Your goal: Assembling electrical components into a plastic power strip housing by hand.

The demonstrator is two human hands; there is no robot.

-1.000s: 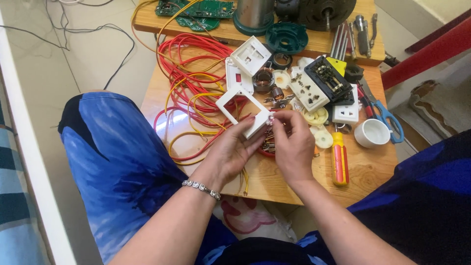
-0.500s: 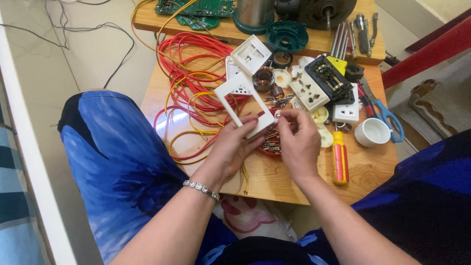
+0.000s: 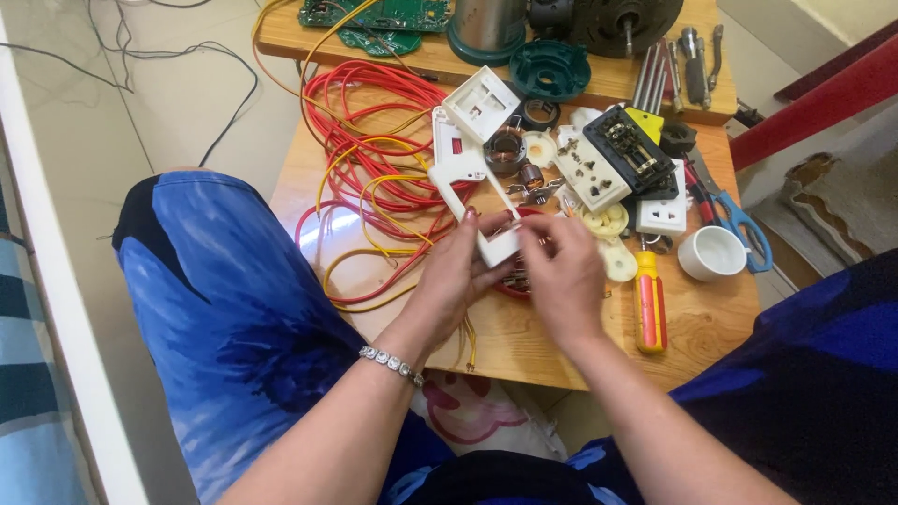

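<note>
Since a moment before, both hands had drawn closer together over the white rectangular plastic faceplate frame (image 3: 468, 192), which had tilted lower toward the wooden surface (image 3: 711, 318). Her left hand (image 3: 454, 271) pinched the frame's near end from below, and the right hand (image 3: 561, 271) closed its fingers on the same end. Red and yellow wires (image 3: 374, 178) lay coiled just beside it.

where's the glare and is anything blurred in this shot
Head view: bright glare on the wooden table beside the red wire coil; daylight washes out the floor at top left; the right hand is slightly motion-soft, while the left hand and white frame look sharp.
</note>
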